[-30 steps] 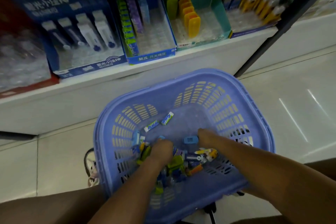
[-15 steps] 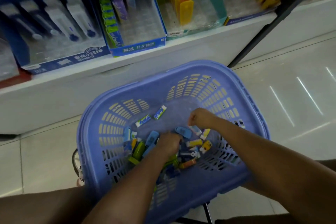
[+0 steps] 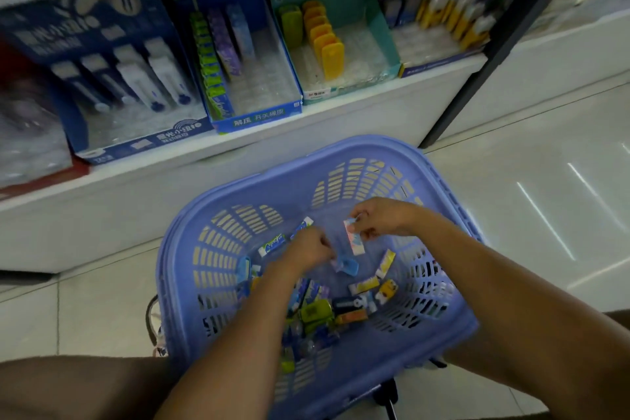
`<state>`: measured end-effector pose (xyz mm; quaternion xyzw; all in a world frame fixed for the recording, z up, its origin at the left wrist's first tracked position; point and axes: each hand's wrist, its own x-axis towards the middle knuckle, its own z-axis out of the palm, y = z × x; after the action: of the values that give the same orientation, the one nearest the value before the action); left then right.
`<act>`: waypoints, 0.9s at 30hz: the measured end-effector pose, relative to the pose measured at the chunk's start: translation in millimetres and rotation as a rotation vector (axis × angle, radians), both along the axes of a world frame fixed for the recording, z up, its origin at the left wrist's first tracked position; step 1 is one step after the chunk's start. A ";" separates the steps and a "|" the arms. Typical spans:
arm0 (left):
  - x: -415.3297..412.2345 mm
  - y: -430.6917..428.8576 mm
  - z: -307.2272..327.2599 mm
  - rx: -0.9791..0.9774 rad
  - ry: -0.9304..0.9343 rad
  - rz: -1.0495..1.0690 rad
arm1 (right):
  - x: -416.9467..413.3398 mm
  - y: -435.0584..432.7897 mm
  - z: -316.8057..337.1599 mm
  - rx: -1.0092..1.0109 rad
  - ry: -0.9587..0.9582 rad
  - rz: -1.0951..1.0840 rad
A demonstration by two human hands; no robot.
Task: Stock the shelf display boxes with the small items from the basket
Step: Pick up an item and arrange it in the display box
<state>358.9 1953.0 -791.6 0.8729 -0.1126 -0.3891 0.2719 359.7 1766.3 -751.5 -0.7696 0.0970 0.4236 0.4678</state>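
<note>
Pile of small items (image 3: 324,312) is jumbled at the near end of the basket (image 3: 361,143). Just past it, over the basket's middle, the left hand (image 3: 308,247) has its fingers curled right against a blue piece (image 3: 347,265). Can't tell if it's actually gripping it.

Right hand (image 3: 381,218), closer to the far rim, pinches a pale packet (image 3: 354,239) by its top end, long axis running back toward the near rim.

Beyond the far rim and higher up, the shelf (image 3: 341,119) carries a blue display box (image 3: 262,116) past the left hand and a teal display box (image 3: 383,37) past the right. I'd guess the right hand goes up and forward first.

Glossy tiled floor (image 3: 511,215) around the basket, pretty dim in there.
</note>
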 end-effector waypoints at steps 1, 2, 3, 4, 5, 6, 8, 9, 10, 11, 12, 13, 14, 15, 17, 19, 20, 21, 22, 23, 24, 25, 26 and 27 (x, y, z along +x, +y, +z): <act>7.6 2.4 10.0 -0.027 -0.013 0.070 | 2.0 -1.8 7.2 0.064 0.012 -0.032; 14.8 4.7 20.0 -0.051 -0.020 0.136 | 3.8 -2.6 15.1 0.130 0.020 -0.062; 21.4 6.9 31.2 -0.077 -0.018 0.198 | 5.4 -3.1 24.2 0.200 0.026 -0.098; 26.8 9.0 42.6 -0.110 -0.011 0.260 | 7.4 -2.7 33.7 0.279 0.032 -0.144; 30.7 12.0 54.7 -0.168 0.005 0.335 | 9.5 -2.1 43.8 0.357 0.041 -0.198; 32.8 15.8 66.4 -0.251 0.029 0.424 | 11.3 -1.2 54.3 0.428 0.052 -0.244; 32.8 26.5 89.3 -0.430 0.064 0.597 | 13.8 1.3 76.0 0.519 0.057 -0.280; 31.3 32.9 99.7 -0.514 0.076 0.678 | 15.2 3.7 87.2 0.538 0.036 -0.276; 29.7 38.5 109.8 -0.604 0.093 0.761 | 16.6 6.8 97.5 0.553 0.000 -0.276; 28.7 43.8 119.7 -0.697 0.119 0.841 | 18.4 10.7 106.5 0.569 -0.043 -0.296; 28.8 48.0 129.4 -0.784 0.152 0.911 | 20.6 15.4 114.3 0.584 -0.088 -0.329; 29.8 51.8 139.1 -0.869 0.185 0.969 | 23.3 20.3 121.6 0.581 -0.149 -0.350; 31.6 55.0 148.7 -0.952 0.210 1.016 | 26.5 25.1 128.6 0.549 -0.230 -0.349; 34.0 58.2 157.3 -1.032 0.222 1.052 | 30.2 29.6 135.8 0.485 -0.328 -0.331; 38.4 63.7 171.4 -1.173 0.207 1.089 | 40.1 38.5 150.5 0.335 -0.529 -0.317; 41.4 69.0 179.4 -1.270 0.163 1.119 | 53.7 46.9 164.8 0.231 -0.692 -0.360; 42.6 71.1 181.1 -1.305 0.144 1.141 | 62.3 50.7 170.5 0.196 -0.765 -0.372; 43.6 73.6 181.6 -1.334 0.133 1.168 | 71.6 54.8 175.0 0.159 -0.835 -0.373; 44.6 75.3 181.2 -1.360 0.131 1.196 | 81.6 59.1 178.0 0.107 -0.906 -0.366; 45.4 76.9 180.1 -1.382 0.135 1.220 | 92.2 63.7 180.8 0.030 -0.982 -0.352; 46.2 78.0 178.4 -1.396 0.140 1.237 | 102.7 68.8 183.2 -0.068 -1.057 -0.329; 46.7 78.8 176.3 -1.404 0.144 1.248 | 113.7 74.3 185.8 -0.160 -1.121 -0.298; 47.3 79.2 174.5 -1.410 0.149 1.256 | 125.2 79.6 187.4 -0.228 -1.160 -0.261; 47.5 79.8 172.8 -1.414 0.155 1.262 | 136.3 84.8 188.0 -0.280 -1.171 -0.219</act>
<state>406.3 2032.8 -618.8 0.3776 0.1884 -0.0689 0.9040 496.0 1851.2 -563.5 -0.9143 -0.0430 -0.1369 0.3788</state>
